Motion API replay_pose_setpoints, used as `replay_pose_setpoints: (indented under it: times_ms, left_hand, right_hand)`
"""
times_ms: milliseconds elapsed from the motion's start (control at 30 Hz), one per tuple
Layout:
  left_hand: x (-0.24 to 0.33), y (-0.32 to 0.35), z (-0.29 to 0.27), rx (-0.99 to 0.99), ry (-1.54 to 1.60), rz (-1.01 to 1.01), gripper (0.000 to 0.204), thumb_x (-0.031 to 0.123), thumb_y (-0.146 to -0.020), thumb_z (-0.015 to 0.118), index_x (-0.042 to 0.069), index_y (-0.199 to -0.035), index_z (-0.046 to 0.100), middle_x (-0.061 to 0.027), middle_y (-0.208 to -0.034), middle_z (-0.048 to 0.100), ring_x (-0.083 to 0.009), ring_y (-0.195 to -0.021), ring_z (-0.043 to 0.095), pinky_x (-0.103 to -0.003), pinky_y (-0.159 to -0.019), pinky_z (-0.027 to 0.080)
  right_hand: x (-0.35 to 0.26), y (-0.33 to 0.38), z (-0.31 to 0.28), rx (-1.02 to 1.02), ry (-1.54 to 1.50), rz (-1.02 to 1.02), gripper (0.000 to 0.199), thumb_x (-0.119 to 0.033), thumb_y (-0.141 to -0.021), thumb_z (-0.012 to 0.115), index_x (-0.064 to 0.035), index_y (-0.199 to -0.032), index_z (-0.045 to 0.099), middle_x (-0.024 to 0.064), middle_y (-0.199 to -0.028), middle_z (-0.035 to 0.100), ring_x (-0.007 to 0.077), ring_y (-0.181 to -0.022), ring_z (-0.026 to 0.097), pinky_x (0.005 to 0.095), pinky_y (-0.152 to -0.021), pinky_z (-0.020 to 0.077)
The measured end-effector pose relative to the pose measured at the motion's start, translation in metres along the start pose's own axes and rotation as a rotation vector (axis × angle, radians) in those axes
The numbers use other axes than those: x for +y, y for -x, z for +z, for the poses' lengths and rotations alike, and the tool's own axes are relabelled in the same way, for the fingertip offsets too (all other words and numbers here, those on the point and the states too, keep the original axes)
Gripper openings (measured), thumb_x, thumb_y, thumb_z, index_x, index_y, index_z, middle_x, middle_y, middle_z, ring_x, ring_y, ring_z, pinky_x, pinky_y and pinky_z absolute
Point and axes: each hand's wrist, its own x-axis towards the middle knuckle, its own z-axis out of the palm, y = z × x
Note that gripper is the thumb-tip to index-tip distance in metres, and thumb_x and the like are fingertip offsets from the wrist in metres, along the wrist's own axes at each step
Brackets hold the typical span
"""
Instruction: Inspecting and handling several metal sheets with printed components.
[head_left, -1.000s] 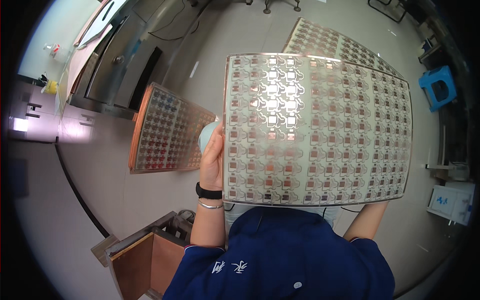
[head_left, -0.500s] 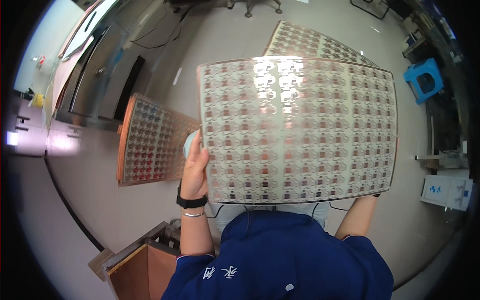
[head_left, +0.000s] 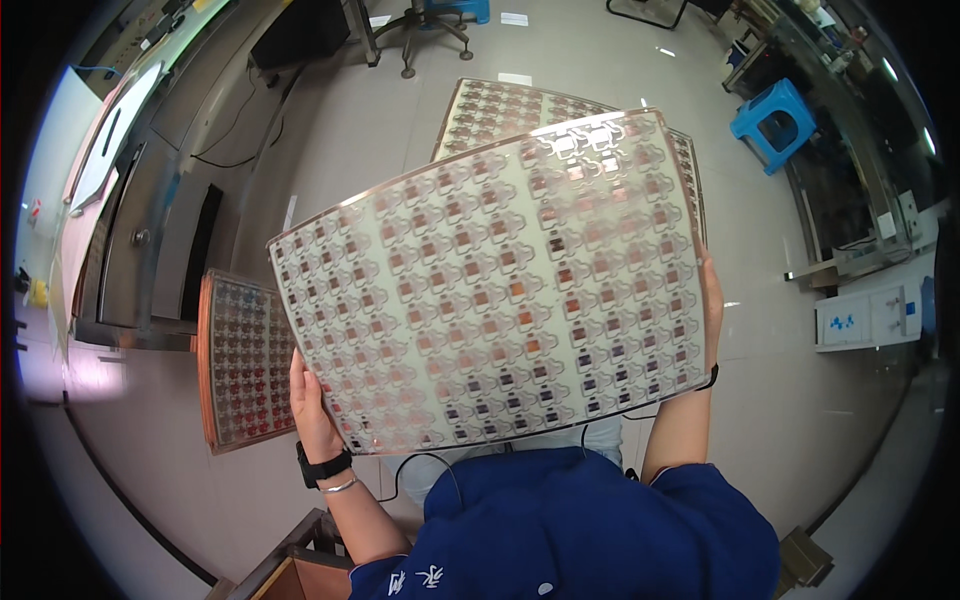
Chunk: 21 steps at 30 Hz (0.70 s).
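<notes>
Translucent, copper-patterned sheet point(head_left: 500, 290) is gripped at its edges by the left hand point(head_left: 312, 405) and right hand point(head_left: 708, 300), held up before the chest. Since a moment ago it has been tilted clockwise, suggesting inspection continues; two other sheets point(head_left: 240, 360) lie on the floor.

Glossy translucent plastic circuit sheet point(head_left: 500, 290)

Right hand point(head_left: 711, 300) mostly hidden behind sheet point(head_left: 500, 290); only edge seen. Left hand point(head_left: 312, 405) fingers covered by sheet. Rear sheet point(head_left: 520, 105) largely blocked. Left sheet point(head_left: 240, 360) partly overlapped. Box point(head_left: 290, 570) cut off by lower edge.
</notes>
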Motion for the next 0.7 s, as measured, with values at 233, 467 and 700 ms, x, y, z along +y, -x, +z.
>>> replay_pose_setpoints:
  times_ms: [233,467,700]
  left_hand:
    - [0.008,0.004,0.003,0.134,-0.011,0.064,0.042,0.018,-0.096,0.042,-0.003,-0.133,0.036,-0.0124,-0.13,0.047,-0.0188,-0.116,0.048,-0.031,-0.097,0.039]
    - [0.04,0.006,-0.004,0.063,0.03,0.414,0.037,0.025,-0.097,0.043,0.0,-0.122,0.045,-0.0093,-0.12,0.054,-0.0159,-0.109,0.05,-0.031,-0.094,0.038]
    - [0.079,0.011,0.028,-0.013,0.238,0.133,0.033,0.014,-0.086,0.047,0.017,-0.119,0.049,-0.0109,-0.132,0.043,-0.0292,-0.121,0.043,-0.048,-0.096,0.045]
  right_hand:
    - [-0.018,-0.021,-0.039,-0.309,0.088,0.005,0.053,-0.03,-0.091,0.051,0.0097,-0.125,0.042,0.0172,-0.116,0.056,0.0191,-0.102,0.057,0.0297,-0.085,0.0469]
    - [-0.036,-0.037,-0.085,-0.36,0.373,-0.267,0.034,-0.026,-0.092,0.053,-0.0017,-0.116,0.051,0.0101,-0.109,0.059,0.0156,-0.101,0.056,0.0257,-0.088,0.0432]
    - [-0.075,-0.032,-0.02,-0.668,-0.232,0.221,0.031,-0.027,-0.092,0.043,-0.0139,-0.12,0.05,0.008,-0.127,0.05,0.0243,-0.124,0.04,0.0476,-0.099,0.0421]
